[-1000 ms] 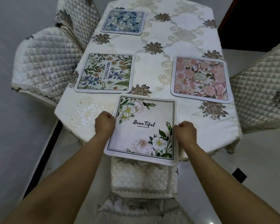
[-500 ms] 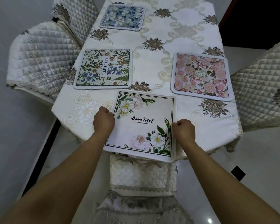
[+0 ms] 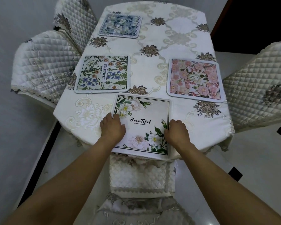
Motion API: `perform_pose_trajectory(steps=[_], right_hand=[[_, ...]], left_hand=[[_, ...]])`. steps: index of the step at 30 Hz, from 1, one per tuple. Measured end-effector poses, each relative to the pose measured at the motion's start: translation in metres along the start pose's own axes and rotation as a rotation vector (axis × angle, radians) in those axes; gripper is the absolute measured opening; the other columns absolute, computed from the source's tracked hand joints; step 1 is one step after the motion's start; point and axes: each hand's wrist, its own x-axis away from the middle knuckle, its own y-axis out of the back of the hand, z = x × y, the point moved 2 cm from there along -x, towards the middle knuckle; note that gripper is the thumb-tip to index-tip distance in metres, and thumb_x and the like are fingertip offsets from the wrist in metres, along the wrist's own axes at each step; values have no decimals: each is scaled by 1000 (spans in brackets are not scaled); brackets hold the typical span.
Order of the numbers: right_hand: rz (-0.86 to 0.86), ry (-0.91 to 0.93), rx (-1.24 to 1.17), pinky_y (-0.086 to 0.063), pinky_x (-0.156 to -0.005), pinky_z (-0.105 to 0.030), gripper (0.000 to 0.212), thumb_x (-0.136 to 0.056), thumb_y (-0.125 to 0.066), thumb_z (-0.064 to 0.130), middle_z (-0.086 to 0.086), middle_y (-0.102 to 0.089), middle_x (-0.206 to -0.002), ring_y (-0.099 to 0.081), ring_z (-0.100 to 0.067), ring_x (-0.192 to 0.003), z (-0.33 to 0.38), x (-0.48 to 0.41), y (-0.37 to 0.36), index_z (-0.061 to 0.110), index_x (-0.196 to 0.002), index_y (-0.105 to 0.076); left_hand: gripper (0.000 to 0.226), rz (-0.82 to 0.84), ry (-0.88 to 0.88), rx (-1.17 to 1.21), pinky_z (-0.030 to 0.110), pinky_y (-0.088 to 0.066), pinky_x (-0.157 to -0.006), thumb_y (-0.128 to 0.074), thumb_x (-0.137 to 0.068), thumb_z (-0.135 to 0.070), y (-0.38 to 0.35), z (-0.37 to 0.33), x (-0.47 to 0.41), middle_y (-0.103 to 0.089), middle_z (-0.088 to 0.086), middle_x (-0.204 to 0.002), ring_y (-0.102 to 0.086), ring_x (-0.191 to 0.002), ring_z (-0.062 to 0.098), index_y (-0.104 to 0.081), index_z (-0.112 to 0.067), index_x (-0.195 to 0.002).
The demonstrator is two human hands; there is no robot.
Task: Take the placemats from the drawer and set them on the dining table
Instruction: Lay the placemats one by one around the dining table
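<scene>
White placemat (image 3: 144, 111) printed "Beautiful" lies at the near end of the table (image 3: 152, 67), its near edge at the table's rim. Left hand (image 3: 113, 127) grips its left edge and right hand (image 3: 177, 132) its right edge, fingers curled. Beyond it lie a green placemat (image 3: 102, 73) on the left, a pink placemat (image 3: 194, 80) on the right and a blue placemat (image 3: 120, 25) at far left. Quilted chairs (image 3: 42, 62) surround the table.

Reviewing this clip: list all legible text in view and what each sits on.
"Beau Tiful": white square placemat with white flowers; tiny line beneath unreadable.
"BEAUTIFUL": sideways on square green-and-blue wildflower placemat.
Pink floral square placemat: oval label script too blurred.
Blue floral square placemat: none legible.
</scene>
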Motion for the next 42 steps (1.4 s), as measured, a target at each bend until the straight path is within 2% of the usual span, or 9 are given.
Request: perform_pose_trajectory(steps=[7,10,15,17,21,27,31,35,42], right_hand=[[23,56,92,-41,-68,-32,19,-87,-58,26,-11,-57,-95,-58,-32,-91,26,36,48,9,-93,-55],[15,104,60,-41,-67,-32,15,-87,-56,25,-10,-55,-89,-58,-32,-88,37,57,59,10,-86,-50],[8,185,55,-47,-83,-39,36,-92,-47,32,-17,-60,-112,-56,-36,-106,43,73,27,4,-111,-58],[29,266,85,-43,-97,-42,49,-93,-33,35,-20,-54,-127,-47,-40,-124,47,71,-5,1,-123,-53],[125,350,120,-7,-122,-47,63,-101,-24,42,-14,-10,-164,-2,-31,-151,68,62,-70,9,-154,-17],[-33,348,157,-7,-122,-41,66,-99,-16,48,-7,-16,-163,-7,-23,-151,15,60,-87,13,-155,-19],[17,294,126,1,-122,-37,73,-95,-6,50,-7,-11,-164,-2,-21,-151,-6,57,-67,11,-156,-14],[60,315,108,-12,-120,-45,72,-94,-12,46,-16,-21,-160,-15,-30,-149,33,9,-54,5,-151,-22],[81,444,149,0,-121,-42,61,-103,-21,38,-9,-8,-165,-1,-23,-151,97,-103,-60,9,-156,-12]], left_hand=[[39,69,-156,-158,42,-40,-91,-52,-90,-35,46,-8,33,-55,15,-120,-51,-111,35,-53,-10,-120],[45,77,-204,-153,42,-43,-90,-51,-92,-37,54,-5,52,-54,15,-124,-52,-112,34,-49,-10,-128],[60,74,-251,-50,44,-34,-108,-48,-96,-41,27,8,67,-35,24,-149,-36,-135,38,-35,-5,-143],[65,55,-251,-35,45,-24,-116,-45,-98,-42,7,7,65,-22,26,-156,-22,-144,39,-28,-5,-148],[67,43,-247,-47,44,-5,-122,-29,-101,-44,-33,1,55,-6,23,-162,-2,-150,36,-12,-7,-154],[70,-102,-339,-44,43,-9,-120,-17,-97,-48,-50,47,45,-23,16,-160,-16,-149,30,-25,-6,-153],[76,-17,-245,-20,48,-5,-121,-9,-94,-51,-32,66,29,-16,16,-162,-8,-151,31,-19,-4,-154],[64,42,-220,-4,57,-5,-118,-23,-102,-41,-19,31,-12,-3,10,-165,2,-151,32,-10,-8,-155],[66,-34,-269,-87,58,-8,-118,-27,-100,-45,-23,-41,-111,-15,13,-163,-10,-150,30,-17,-8,-154]])
